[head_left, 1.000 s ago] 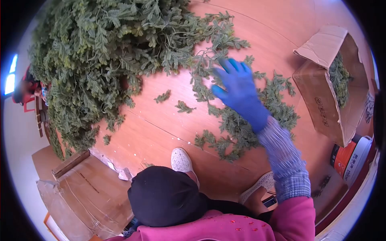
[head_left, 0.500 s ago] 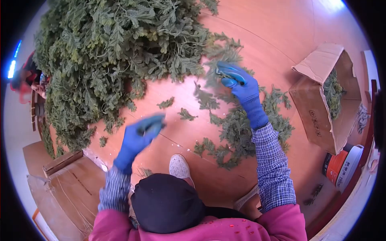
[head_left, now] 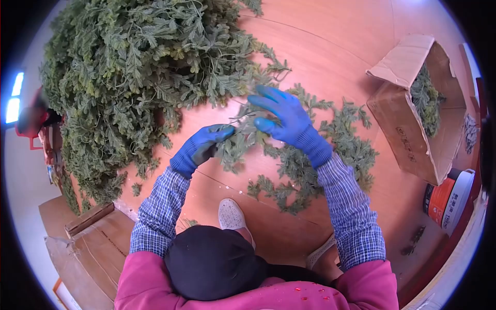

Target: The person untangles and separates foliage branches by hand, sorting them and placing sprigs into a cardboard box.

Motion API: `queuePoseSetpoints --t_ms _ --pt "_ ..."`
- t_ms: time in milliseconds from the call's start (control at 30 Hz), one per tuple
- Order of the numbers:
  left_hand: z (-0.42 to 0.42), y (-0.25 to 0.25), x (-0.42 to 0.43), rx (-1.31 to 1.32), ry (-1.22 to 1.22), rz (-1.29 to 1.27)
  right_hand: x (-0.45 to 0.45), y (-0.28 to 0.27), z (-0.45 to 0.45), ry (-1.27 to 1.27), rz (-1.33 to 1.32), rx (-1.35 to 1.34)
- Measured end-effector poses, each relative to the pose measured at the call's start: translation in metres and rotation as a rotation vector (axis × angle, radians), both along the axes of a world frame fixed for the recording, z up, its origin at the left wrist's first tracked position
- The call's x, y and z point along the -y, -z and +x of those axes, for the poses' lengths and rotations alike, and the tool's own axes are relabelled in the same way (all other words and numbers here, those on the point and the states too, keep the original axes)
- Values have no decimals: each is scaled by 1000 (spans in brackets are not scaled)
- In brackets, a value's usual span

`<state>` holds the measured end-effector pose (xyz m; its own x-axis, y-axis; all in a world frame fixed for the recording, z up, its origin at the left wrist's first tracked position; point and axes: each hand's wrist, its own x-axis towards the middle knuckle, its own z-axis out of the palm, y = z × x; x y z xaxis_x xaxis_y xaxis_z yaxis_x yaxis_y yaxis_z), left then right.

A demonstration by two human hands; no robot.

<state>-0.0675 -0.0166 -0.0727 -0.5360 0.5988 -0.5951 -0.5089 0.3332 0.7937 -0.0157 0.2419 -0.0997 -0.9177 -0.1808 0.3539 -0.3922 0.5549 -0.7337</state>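
Green sprig [head_left: 232, 152] is near the middle of the head view, slightly blurred, above the reddish floor [head_left: 336, 36]; the left hand [head_left: 204, 142], in a blue glove, is just beside it towards ten o'clock, thumb and fingers together, clamped on its stem; the right hand [head_left: 284, 114], gloved alike, is towards two o'clock, its fingers apart; whether a fingertip touches the leaves I cannot tell.

Seen from the sprig, a big heap of greenery [head_left: 129, 82] rises at ten o'clock; a low pile of sprigs [head_left: 343, 139] lies at three; a cardboard box [head_left: 403, 134] with greenery inside stands between two and three, open side facing right; an orange-and-white tub [head_left: 449, 201] sits between three and four; a brown carton [head_left: 103, 240] is at eight; a speckled white shoe [head_left: 231, 214] is at six, just beyond a dark cap [head_left: 212, 263].
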Motion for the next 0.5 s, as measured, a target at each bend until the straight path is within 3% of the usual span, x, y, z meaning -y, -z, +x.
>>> queuePoseSetpoints --t_ms 33,67,100,167,200,267,367,400,500 --pt "3 -4 8 3 10 -9 2 8 -8 89 180 -8" --pt "4 -8 17 115 12 -55 7 18 -14 22 379 12" --pt "9 -13 24 173 12 -83 8 34 -24 28 369 16" --pt "21 -24 35 233 5 -110 9 61 -44 -93 657 151" --pt "27 -30 39 233 -5 -105 12 62 -50 -93 653 152" --pt "30 -32 58 300 -37 -91 23 65 -56 158 639 226" --pt "28 -48 77 261 -33 2 33 57 -54 149 619 323" --pt "32 -22 99 -30 -24 -69 31 53 -48 165 552 257" --pt "36 -35 101 109 -147 17 28 78 -51 326 545 186"
